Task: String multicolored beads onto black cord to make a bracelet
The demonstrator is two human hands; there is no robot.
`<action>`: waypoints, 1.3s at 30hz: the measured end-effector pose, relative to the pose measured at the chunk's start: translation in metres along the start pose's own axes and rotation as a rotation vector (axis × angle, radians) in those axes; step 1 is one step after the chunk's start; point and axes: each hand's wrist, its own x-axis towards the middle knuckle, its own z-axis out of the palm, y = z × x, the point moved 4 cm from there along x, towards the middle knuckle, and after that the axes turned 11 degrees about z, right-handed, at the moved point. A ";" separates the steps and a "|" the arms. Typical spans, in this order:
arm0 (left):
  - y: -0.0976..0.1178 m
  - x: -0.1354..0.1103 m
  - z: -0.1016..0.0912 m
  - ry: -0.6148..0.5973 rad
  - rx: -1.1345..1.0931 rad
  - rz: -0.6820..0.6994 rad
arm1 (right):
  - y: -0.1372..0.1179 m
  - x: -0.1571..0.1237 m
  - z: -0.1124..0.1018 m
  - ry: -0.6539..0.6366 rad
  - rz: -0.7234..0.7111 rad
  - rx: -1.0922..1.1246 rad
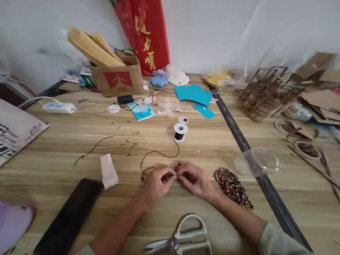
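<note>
Just below the middle of the frame, the left hand (156, 184) and the right hand (195, 179) meet fingertip to fingertip on the table (71, 152). Each has a narrow, pinched grip on a short string of beads (178, 167) that shows between and just above the fingers. A black cord (160, 154) loops away from the left hand up to a spool (180, 132) near the centre. A pile of beads (231, 183) lies just beside the right wrist, with a clear plastic lid (258, 161) further right.

The work in hand looks like threading beads onto the cord, with the strand only partly filled. A further bead would call for a steady cord end in one hand and a fine pinch from the other, as the pile sits within easy reach.

Scissors (186, 241) lie at the bottom centre between the forearms. A black phone (67, 219) and a folded white paper (108, 171) sit at the lower left.
</note>
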 end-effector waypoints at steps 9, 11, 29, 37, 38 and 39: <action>0.001 0.001 -0.001 -0.008 0.015 0.010 | -0.003 0.002 -0.001 -0.008 0.003 -0.005; 0.002 0.002 -0.001 -0.012 0.014 0.001 | -0.004 0.002 -0.001 -0.011 -0.002 -0.010; 0.001 0.002 -0.001 0.004 -0.022 0.032 | -0.001 0.002 0.000 -0.010 0.030 0.020; -0.003 0.002 0.000 0.007 -0.036 0.064 | 0.000 0.002 -0.001 0.011 0.021 0.024; -0.004 0.001 0.000 0.012 -0.033 0.057 | 0.000 0.002 -0.001 0.011 0.023 0.024; -0.005 0.001 0.000 0.016 -0.029 0.047 | 0.000 0.002 -0.001 0.010 0.025 0.024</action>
